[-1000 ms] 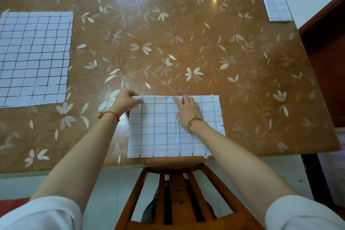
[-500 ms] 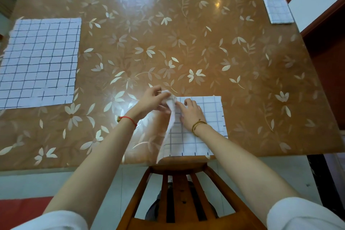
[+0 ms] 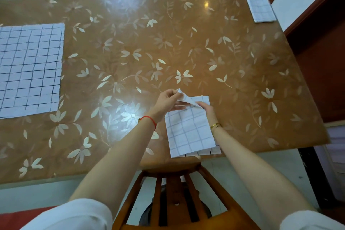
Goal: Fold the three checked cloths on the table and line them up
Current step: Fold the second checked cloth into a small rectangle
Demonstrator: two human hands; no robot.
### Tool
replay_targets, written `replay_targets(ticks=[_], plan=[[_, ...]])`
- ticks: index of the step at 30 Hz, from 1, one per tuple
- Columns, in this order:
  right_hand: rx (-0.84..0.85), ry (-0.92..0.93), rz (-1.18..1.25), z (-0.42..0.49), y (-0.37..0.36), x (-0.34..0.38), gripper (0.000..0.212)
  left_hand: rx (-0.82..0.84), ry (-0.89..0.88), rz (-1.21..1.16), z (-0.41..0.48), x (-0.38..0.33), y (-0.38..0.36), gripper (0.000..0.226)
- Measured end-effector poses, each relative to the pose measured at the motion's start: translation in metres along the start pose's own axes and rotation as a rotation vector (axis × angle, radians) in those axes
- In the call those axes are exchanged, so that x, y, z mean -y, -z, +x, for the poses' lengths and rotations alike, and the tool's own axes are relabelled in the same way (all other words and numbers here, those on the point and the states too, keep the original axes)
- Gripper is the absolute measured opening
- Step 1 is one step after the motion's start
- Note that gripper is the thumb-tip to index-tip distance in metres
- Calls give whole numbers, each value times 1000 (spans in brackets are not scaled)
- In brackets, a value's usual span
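Cloth (image 3: 190, 132) long axis near-far, seemingly tilted slightly.

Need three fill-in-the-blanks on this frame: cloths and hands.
1. The left hand pinches a raised ___ of the near cloth.
2. The unfolded cloth lies flat at the table's ___ side.
3. The small folded cloth sits at the table's far ___ corner.
Missing words: corner; left; right.

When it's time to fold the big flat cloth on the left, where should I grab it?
Probably pinch the flat cloth at its two right corners, coming from the right side. It lies spread out flat, and that edge sits free on the table, while its left part runs out of the picture.
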State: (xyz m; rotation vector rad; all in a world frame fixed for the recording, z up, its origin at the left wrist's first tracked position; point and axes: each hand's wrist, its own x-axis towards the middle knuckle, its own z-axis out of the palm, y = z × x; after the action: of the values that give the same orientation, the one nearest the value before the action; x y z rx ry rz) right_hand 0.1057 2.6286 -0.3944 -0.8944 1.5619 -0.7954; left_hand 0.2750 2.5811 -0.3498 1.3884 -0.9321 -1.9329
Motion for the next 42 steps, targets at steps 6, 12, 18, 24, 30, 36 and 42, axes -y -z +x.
replay_targets(ticks=[6, 12, 18, 24, 30, 36, 42], plan=[[-48, -60, 26, -14, 39, -4, 43, 15, 30, 65, 5, 13, -15, 18], [21, -10, -321, -16, 36, -18, 42, 64, 22, 107, 3, 27, -24, 17], [-137, -67, -501, -16, 32, -24, 39, -297, -155, 414, -5, 54, -5, 8], [-169, -158, -500, -9, 39, -29, 21, -275, -275, 879, -22, 89, 21, 39], [-139, -174, -458, -10, 44, -32, 27, -338, -42, 591, -29, 87, 8, 40], [-38, -167, -400, -15, 37, -29, 26, -342, 115, 420, -23, 82, 13, 35], [0, -153, -410, -11, 34, -36, 33, -388, 112, 320, -30, 78, 18, 24]])
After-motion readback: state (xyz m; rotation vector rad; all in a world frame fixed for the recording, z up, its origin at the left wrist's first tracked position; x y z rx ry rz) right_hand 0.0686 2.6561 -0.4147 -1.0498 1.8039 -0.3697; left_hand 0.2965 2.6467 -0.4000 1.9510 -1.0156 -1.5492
